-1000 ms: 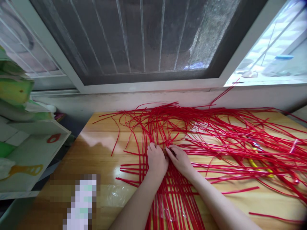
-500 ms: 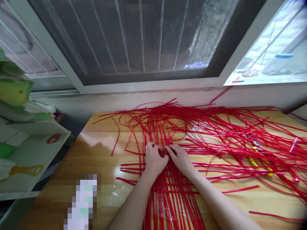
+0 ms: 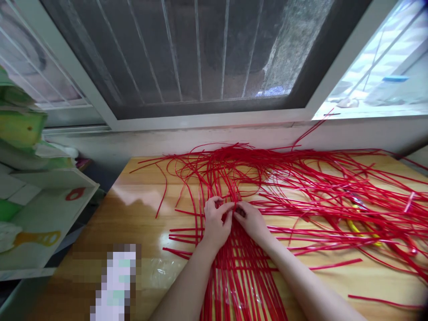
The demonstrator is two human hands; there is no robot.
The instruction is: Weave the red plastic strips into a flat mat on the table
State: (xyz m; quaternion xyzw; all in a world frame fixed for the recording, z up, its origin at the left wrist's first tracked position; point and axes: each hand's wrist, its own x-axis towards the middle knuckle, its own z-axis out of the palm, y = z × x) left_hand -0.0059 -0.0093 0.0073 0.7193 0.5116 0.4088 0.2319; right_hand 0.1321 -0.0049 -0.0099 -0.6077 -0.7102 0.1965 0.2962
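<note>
Foremost, head view: red strip lattice (image 3: 242, 249), on wooden table (image 3: 133, 223), beneath both hands, long axis running toward window (image 3: 207, 58). Left hand (image 3: 216, 225), right hand (image 3: 253, 221): fingertips close together, equally near; grip on single strips, cannot tell.

Daylight enters through the window pane (image 3: 371, 71) at upper right, bleached nearly white; the window screen (image 3: 187, 58) at top centre is dim. Pale glare marks the wooden desk (image 3: 110, 227) left of centre; red strands (image 3: 247, 156) glint. Wide-angle stretch slants the edges, and coarse pixelation masks part of the lower left.
</note>
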